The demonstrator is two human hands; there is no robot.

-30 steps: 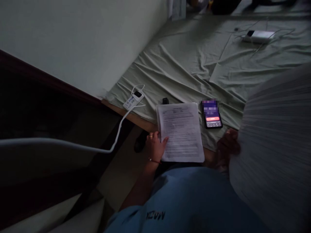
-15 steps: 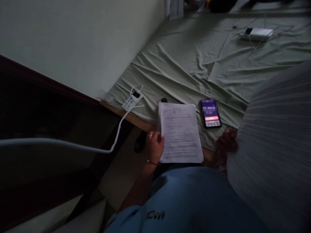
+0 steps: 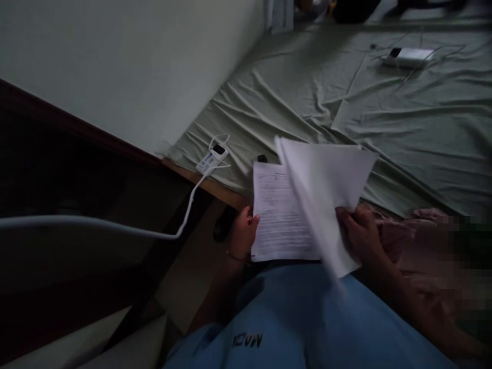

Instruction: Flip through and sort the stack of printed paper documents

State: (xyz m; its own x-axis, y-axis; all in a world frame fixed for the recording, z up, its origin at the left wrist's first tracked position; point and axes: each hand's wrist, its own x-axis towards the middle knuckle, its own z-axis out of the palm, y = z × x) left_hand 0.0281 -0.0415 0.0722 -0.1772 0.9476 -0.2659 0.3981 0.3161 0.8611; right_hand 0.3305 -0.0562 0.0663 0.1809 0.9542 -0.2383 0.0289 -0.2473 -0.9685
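A stack of printed papers [image 3: 279, 215] lies at the near edge of a bed covered in a pale green sheet [image 3: 307, 97]. My left hand [image 3: 245, 231] grips the stack's left edge, thumb on top. My right hand [image 3: 357, 236] pinches a loose white sheet [image 3: 326, 189], which is lifted and tilted over the right side of the stack. The sheet hides the phone that lay to the right of the papers.
A small white device [image 3: 211, 158] with a white cable [image 3: 115, 230] rests at the bed's corner by the wall. A small black object [image 3: 262, 158] lies behind the papers. A white power bank [image 3: 407, 56] with cords sits far back. Pink cloth [image 3: 415, 241] lies at right.
The large blurred white shape at the right is gone. My right hand now holds a sheet raised above the stack, covering the phone. My left hand has stayed on the stack's edge.
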